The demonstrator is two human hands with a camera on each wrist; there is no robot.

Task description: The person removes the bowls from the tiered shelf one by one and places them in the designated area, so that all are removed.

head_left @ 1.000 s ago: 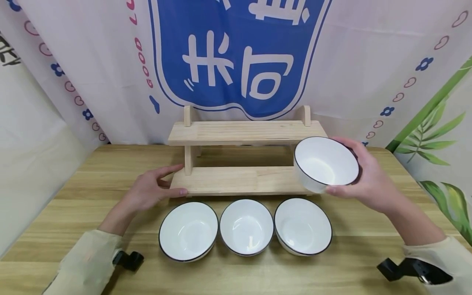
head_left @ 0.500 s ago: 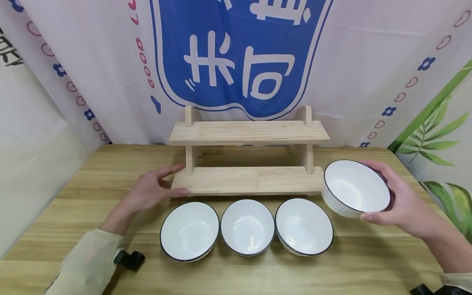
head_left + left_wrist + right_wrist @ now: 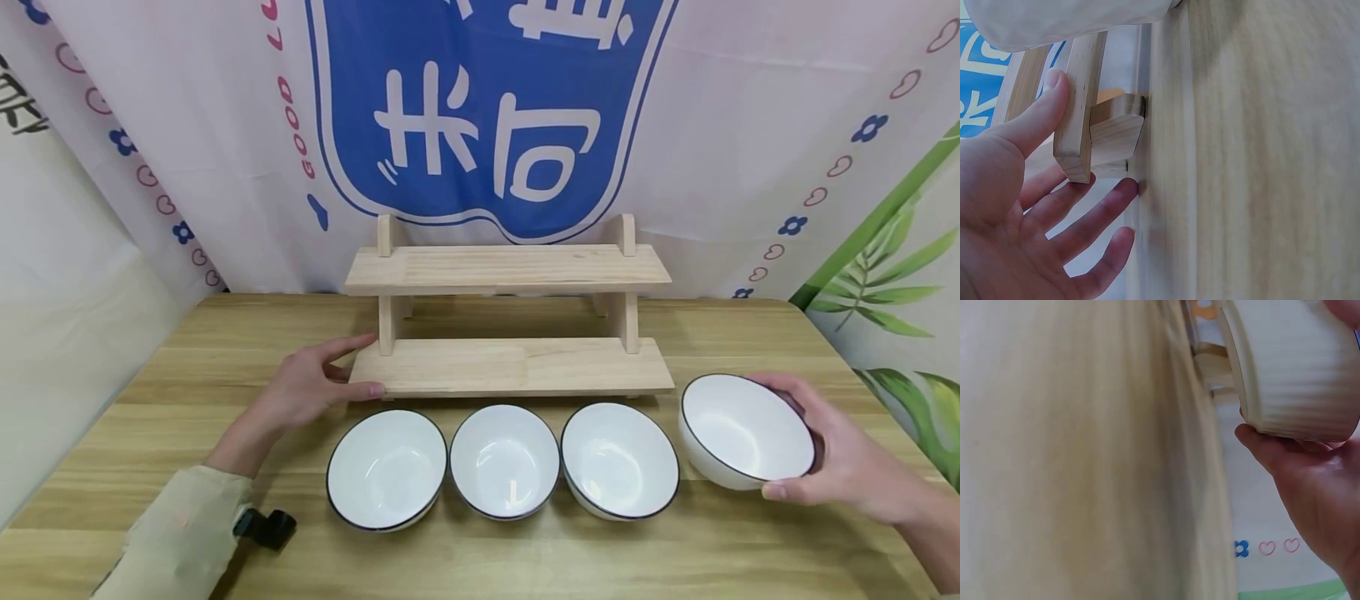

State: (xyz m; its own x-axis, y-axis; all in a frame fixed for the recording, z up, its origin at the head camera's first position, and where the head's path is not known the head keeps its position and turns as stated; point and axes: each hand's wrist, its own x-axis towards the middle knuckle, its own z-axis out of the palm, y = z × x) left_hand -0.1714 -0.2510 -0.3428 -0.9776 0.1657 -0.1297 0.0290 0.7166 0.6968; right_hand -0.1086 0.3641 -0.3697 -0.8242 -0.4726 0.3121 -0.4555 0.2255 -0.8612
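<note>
My right hand (image 3: 843, 446) grips a white bowl (image 3: 742, 429) with a dark rim by its right side, thumb at the front. The bowl is tilted and held off the table; its ribbed outside (image 3: 1300, 369) shows in the right wrist view. My left hand (image 3: 311, 387) holds the left end of a two-tier wooden shelf (image 3: 517, 367), the thumb on the lower board and the other fingers around its end. In front of the shelf, three more white bowls stand in a row: a left bowl (image 3: 386, 471), a middle bowl (image 3: 504, 462) and a right bowl (image 3: 620, 461).
The shelf stands on a wood-grain table (image 3: 480, 558), near a printed white curtain (image 3: 247, 150) with a blue emblem at the back. A panel with green leaves (image 3: 900, 292) is on the right. A black wrist strap mount (image 3: 266, 529) sits on the left sleeve.
My right hand has carried its bowl rightward, down and nearer, from the right end of the shelf to beside the right bowl of the row. The left hand stays at the shelf.
</note>
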